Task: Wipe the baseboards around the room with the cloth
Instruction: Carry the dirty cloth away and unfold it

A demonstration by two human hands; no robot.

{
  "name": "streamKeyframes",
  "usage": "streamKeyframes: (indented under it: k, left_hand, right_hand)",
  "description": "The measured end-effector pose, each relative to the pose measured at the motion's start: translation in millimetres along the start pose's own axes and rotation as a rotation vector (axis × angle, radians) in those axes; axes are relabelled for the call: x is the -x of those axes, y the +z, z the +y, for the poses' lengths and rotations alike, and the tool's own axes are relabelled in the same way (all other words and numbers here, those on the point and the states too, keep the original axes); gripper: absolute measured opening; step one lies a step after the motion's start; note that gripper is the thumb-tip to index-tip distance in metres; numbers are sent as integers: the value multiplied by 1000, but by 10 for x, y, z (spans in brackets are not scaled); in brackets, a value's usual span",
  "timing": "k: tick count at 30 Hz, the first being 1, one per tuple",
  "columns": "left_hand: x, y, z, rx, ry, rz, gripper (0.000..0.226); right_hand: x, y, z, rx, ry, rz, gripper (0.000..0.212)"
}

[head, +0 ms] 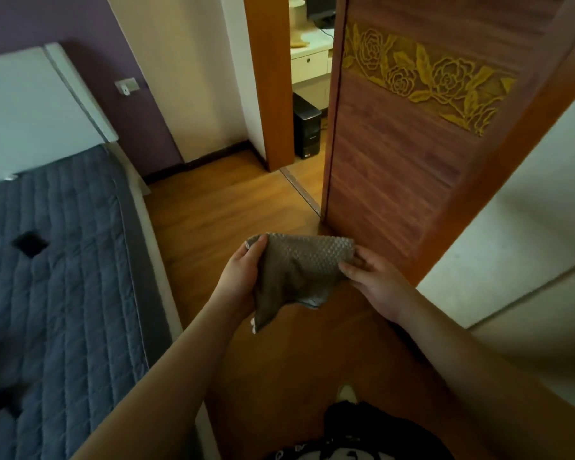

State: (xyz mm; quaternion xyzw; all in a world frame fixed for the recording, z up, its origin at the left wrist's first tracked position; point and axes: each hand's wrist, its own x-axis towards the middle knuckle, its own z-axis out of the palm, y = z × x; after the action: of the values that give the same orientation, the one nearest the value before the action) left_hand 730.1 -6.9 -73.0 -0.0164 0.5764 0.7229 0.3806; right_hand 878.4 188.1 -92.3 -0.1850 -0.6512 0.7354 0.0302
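- Above the wood floor, both hands hold a grey-brown cloth out in front of the body, between bed and door.
- Left hand grips the cloth's left edge, thumb on top near the upper corner, fingers curled underneath.
- Right hand pinches the cloth's right edge, fingertips over the textured top side.
- Cloth hangs slack between the hands, its upper edge stretched roughly level; one corner droops below the left hand, another sags at the middle.
- Cloth is in the air, clear of floor and walls.
- Just beyond the right hand stands an open wooden door, carved with yellow roses.
- Left of the hands lies a bed with a quilted grey cover, a pale headboard at its far end.
- Dark baseboard runs along the far wall, from the bed's corner to the doorway, well apart from the cloth.
- Through the doorway a black computer tower sits on the floor under a white desk.
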Motion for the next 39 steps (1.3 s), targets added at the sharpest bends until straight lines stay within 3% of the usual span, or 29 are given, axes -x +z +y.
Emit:
streamKeyframes:
  k: [3,6,9,12,14,16,19,22,25,31,39]
  left_hand:
    - [-308,173,164,-95,12,114,22]
    - [-569,214,252,-424,151,193,19]
    - [-759,126,321,-699,250,285,48]
    - [-914,-12,431,-800,316,314,30]
    - [-1033,-124,520,-781,289,352,27]
    - [-1158,-277,578,-594,169,376,38]
    - [-1381,-556,674,17,-127,261,65]
    - [-1620,-909,764,272,-84,128,64]
    - [-1875,-1253,925,380,-3,105,53]
    - [-2334,-1667,1355,321,-11,188,46]
    - [-3020,-1889,1822,-319,186,375,12]
  right_hand:
    - [-443,-184,-34,11,-29,49,32]
    - [-838,-300,-75,274,-97,108,56]
    - [-1145,-315,-129,482,-231,168,71]
    - [-1478,-252,-197,479,-252,177,72]
    - [-1732,-187,-227,322,-130,108,47]
    - [-1983,-80,-272,23,29,-23,27]
    - [-2350,96,-305,-327,263,-108,35]
    - [-2768,286,-315,-445,249,-194,40]
    - [-3204,491,-382,-471,209,-247,44]
    - [-3946,974,-594,-433,252,-182,54]
    - [-4810,1178,-575,-221,169,-27,25]
